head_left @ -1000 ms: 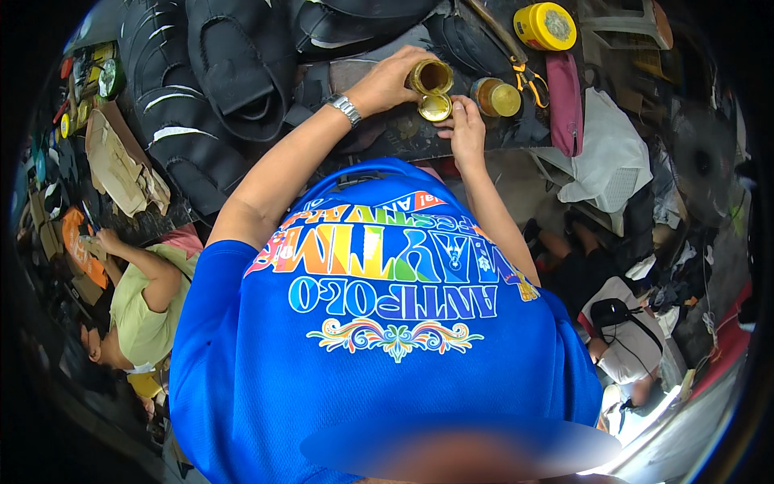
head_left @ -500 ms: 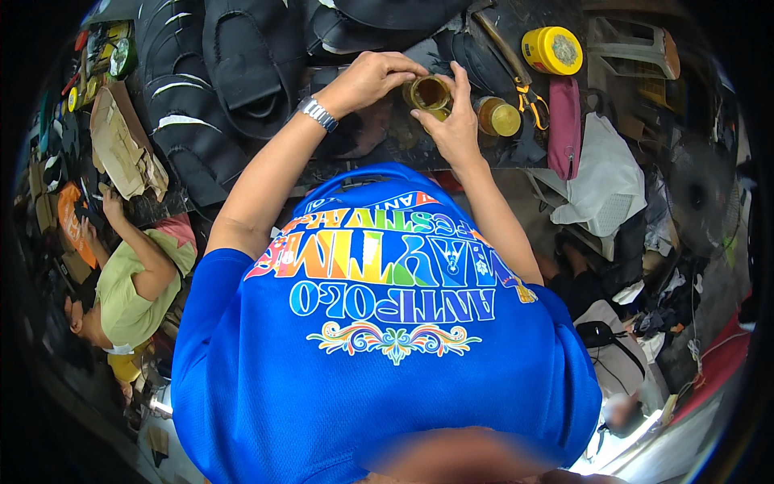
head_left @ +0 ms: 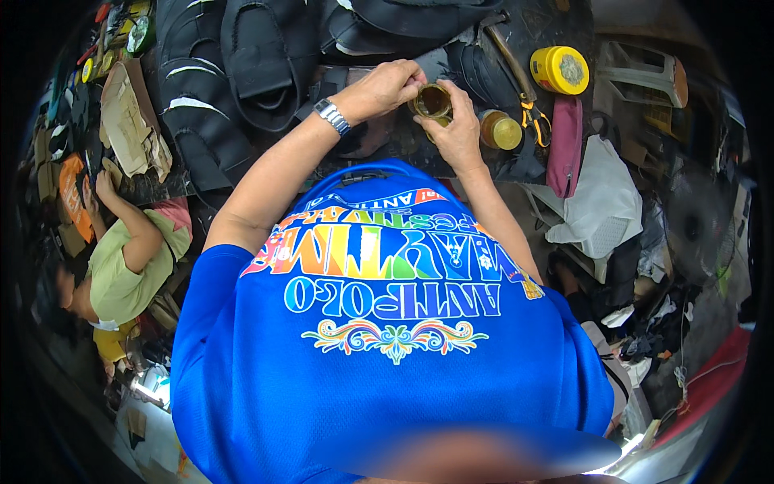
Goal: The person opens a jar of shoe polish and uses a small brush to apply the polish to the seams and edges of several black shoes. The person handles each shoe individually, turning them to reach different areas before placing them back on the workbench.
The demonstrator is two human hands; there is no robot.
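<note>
My right hand (head_left: 458,133) is wrapped around a small glass jar (head_left: 433,103) with a dark brownish inside, its open mouth facing up. Just left of the jar's rim, my left hand (head_left: 387,87) has its fingers pinched together. Whatever may be between those fingertips is too small to tell. A wristwatch (head_left: 332,117) is on my left wrist. Beside my right hand stands a second jar (head_left: 505,133) with a yellowish top. Black shoe uppers (head_left: 268,60) lie at the back left of the dark worktable (head_left: 379,149).
A hammer (head_left: 508,60), orange-handled pliers or scissors (head_left: 534,121), a yellow tub (head_left: 560,70) and a maroon pouch (head_left: 566,149) lie at the right. Brown paper (head_left: 131,117) is on the left, near another person (head_left: 133,262). A white plastic bag (head_left: 601,194) hangs over a seat at right.
My left fingers have drawn together and sit slightly apart from the jar's rim. My right hand keeps its hold on the jar. The whole view has shifted a little.
</note>
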